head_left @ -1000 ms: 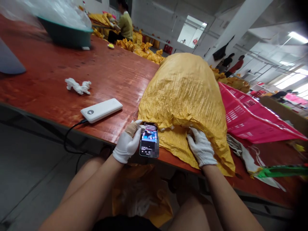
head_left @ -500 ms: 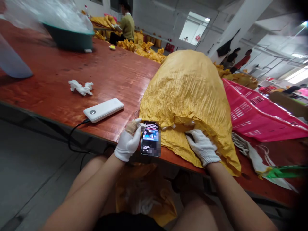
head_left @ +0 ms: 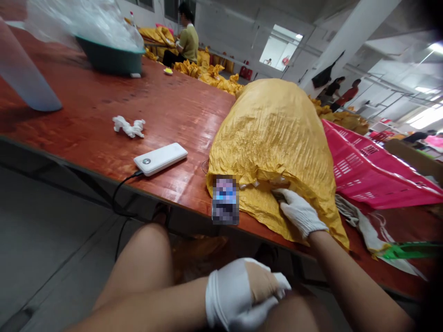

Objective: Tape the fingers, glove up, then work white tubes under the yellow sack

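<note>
A big yellow woven sack (head_left: 273, 124) lies on its side on the table, its wrinkled mouth facing me and small white pieces showing inside. My right hand (head_left: 301, 212), in a white knit glove, rests on the lower flap at that mouth, fingers stretched toward the opening. Over my lap is my left hand (head_left: 247, 293), gloved in white with tan covering on part of it. Its fingers are curled together, and anything inside them is hidden. A smartphone (head_left: 225, 200) with a blurred lit screen stands by the table edge against the sack's left side, touched by neither hand.
A white power bank (head_left: 161, 159) with a black cable and crumpled tissue (head_left: 128, 127) lie on the red-brown table (head_left: 166, 106). Behind them stands a green basin (head_left: 110, 60) with clear plastic. A pink basket (head_left: 367, 166) is right of the sack. Other people are farther back.
My left hand has left the phone and dropped toward my lap, rightward. My right hand stays at the sack mouth. The view has shifted slightly.
</note>
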The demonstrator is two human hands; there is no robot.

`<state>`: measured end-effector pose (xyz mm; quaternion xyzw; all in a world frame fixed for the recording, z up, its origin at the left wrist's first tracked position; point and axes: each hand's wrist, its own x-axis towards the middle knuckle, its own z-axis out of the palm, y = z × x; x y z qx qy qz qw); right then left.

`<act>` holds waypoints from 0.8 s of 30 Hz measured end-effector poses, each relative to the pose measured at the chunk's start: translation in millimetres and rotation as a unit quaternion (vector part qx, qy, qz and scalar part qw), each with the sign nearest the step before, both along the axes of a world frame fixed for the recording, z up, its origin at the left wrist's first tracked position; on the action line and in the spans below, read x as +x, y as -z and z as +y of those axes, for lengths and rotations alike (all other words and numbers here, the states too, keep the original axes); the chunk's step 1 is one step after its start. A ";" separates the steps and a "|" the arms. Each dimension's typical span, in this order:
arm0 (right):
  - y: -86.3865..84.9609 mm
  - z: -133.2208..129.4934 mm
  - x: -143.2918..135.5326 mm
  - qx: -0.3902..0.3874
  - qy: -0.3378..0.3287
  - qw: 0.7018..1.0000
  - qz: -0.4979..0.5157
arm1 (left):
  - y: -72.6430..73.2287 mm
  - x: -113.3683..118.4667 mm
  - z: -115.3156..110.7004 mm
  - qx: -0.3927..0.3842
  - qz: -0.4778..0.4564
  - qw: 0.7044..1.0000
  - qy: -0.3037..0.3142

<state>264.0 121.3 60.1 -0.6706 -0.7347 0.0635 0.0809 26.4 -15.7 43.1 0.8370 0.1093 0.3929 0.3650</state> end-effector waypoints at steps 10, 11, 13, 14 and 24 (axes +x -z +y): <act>-8.4 -12.7 -2.7 0.007 0.031 0.996 -0.081 | 38.0 7.9 4.1 -0.096 -0.005 0.990 -0.106; -7.6 -10.5 -2.9 0.005 0.052 0.995 -0.085 | 39.2 8.6 4.9 -0.109 -0.002 0.988 -0.108; -5.7 -6.0 -3.6 -0.004 0.086 0.992 -0.088 | 41.5 11.0 5.9 -0.122 0.009 0.987 -0.105; -5.0 -3.9 -4.0 -0.010 0.092 0.992 -0.086 | 42.7 12.5 6.0 -0.121 0.013 0.987 -0.102; -35.7 -60.5 -6.4 0.073 0.154 0.976 0.135 | 54.9 24.1 7.9 -0.282 0.015 0.954 -0.103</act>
